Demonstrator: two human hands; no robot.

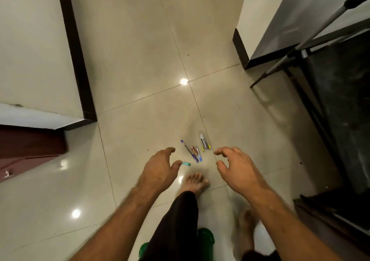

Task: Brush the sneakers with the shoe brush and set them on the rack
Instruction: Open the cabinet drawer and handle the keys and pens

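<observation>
Lower centre of the frame: the left hand [160,165] hangs over the glossy beige tiled floor [136,80], fingers loosely spread, holding nothing. Right of it lie scattered pens [193,153]. Further right, the right hand [237,165] likewise, fingers loosely curled, empty. No sneakers or brush show.

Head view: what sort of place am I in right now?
Likely a home hallway or room: glossy tiled floor, walls with a dark skirting board, bare foot. Pens lie scattered on the floor; no sneakers visible.
</observation>
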